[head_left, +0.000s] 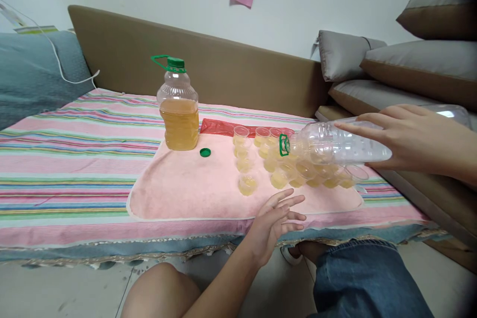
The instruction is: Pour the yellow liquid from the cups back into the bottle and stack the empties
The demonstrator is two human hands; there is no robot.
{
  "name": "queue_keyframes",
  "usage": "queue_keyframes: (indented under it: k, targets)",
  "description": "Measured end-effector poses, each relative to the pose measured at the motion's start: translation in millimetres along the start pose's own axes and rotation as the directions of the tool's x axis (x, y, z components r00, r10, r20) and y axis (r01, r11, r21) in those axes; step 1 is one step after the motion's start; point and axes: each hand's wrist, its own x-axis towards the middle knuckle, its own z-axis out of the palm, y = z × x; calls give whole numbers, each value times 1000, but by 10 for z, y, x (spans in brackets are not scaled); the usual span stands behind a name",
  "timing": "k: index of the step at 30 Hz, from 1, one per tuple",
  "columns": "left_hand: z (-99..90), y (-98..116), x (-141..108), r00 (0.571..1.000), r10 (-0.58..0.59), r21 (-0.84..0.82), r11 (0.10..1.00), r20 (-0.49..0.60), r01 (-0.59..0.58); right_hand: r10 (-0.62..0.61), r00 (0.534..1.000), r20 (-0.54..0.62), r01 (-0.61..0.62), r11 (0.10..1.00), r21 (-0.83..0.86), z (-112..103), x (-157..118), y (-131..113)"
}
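Note:
My right hand [413, 139] wraps around a clear plastic bottle [335, 141]. The bottle is tilted onto its side, its uncapped mouth with a green collar pointing left above the cups; it looks nearly empty. Clear plastic cups [248, 185] hold a little yellow liquid and stand in rows on a pink cloth [179, 189]; the bottle hides some of them. My left hand [278, 223] hovers in front of the cups with its fingers spread and nothing in it. A loose green cap [204, 152] lies on the cloth left of the cups.
A large bottle [181, 124] with a green cap and handle, part full of amber liquid, stands at the cloth's back left. A red plastic bag [223, 127] lies behind the cups. Grey-brown cushions [421, 62] are stacked at right. A brown headboard [194, 59] runs behind.

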Motion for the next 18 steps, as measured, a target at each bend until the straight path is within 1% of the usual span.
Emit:
queue_keyframes:
  k: [6, 18]
  targets:
    - [-12, -5, 5, 1000, 5, -6, 1000, 7, -5, -11, 1000, -26, 11, 1000, -19, -11, 18, -6]
    - [-7, 0, 2, 1000, 6, -4, 1000, 11, -6, -96, 989, -114, 87, 993, -81, -27, 38, 27]
